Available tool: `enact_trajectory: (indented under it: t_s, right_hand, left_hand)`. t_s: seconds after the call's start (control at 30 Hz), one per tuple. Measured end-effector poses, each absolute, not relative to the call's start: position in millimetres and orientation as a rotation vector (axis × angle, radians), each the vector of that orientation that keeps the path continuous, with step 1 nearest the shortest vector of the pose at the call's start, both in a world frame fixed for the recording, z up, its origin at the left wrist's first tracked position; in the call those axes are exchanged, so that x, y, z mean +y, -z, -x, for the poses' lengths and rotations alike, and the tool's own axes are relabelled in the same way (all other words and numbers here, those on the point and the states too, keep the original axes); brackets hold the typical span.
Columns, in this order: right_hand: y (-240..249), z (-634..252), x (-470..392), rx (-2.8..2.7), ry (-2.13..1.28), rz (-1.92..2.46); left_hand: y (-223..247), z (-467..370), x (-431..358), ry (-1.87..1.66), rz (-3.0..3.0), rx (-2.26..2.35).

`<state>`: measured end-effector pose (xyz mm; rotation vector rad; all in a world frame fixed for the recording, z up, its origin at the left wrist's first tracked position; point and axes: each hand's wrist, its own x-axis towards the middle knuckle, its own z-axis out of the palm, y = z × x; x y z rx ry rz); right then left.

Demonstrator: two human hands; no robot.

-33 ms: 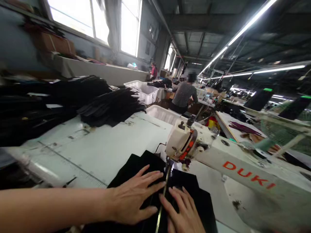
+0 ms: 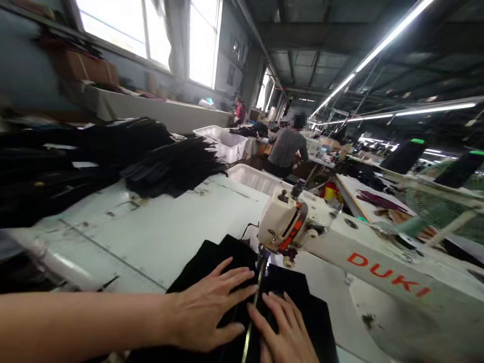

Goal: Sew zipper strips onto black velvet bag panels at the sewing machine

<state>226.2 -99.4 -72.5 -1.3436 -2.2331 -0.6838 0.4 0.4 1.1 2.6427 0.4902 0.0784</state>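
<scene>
Black fabric lies on the sewing table, its front end under the needle area of a white sewing machine. A shiny gold strip, which looks like a metal zipper, runs lengthwise down the fabric to the presser foot. Flat on the cloth to the strip's left rests my left hand, fingers spread and pointing at the strip. My right hand presses the cloth on the other side, fingers extended, its index finger at the strip's edge. Neither hand grips anything. The needle itself is too small to make out.
Stacked black fabric pieces cover the table's far left. A printed ruler marks the pale tabletop. Behind the machine stand white plastic bins. A seated person works further ahead; a green fan stands at right.
</scene>
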Motion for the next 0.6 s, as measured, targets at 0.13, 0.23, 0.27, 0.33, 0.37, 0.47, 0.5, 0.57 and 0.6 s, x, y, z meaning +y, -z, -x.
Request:
enact_trajectory:
  t_s: [0.13, 0.23, 0.27, 0.33, 0.37, 0.47, 0.5, 0.57, 0.6]
  right_hand:
    - [66, -231, -98, -2.364, 0.833, 1.273]
    - [64, -231, -96, -2.342, 0.92, 1.226]
    - [64, -231, -95, -2.33, 0.941, 1.213]
    - [65, -231, -94, -2.3, 0.974, 1.198]
    - [65, -231, -93, -2.279, 0.985, 1.204]
    - [69, -235, -92, -2.267, 1.005, 1.222]
    - [71, -236, -91, -2.285, 1.012, 1.216]
    - [77, -236, -91, -2.322, 1.013, 1.201]
    - [81, -235, -91, -2.311, 0.995, 1.215]
  left_hand:
    - [-5, -1, 1, -0.102, -2.619, 0.46]
    - [-6, 1, 0, -0.122, -2.607, 0.455]
    - [-6, 1, 0, -0.131, -2.603, 0.454]
    - [-6, 2, 0, -0.143, -2.595, 0.455]
    - [-6, 3, 0, -0.145, -2.595, 0.459]
    - [-5, 4, 0, -0.136, -2.598, 0.468]
    - [-5, 4, 0, -0.127, -2.599, 0.475]
    - [-4, 5, 0, -0.097, -2.6, 0.486]
    - [-3, 6, 0, -0.089, -2.603, 0.49]
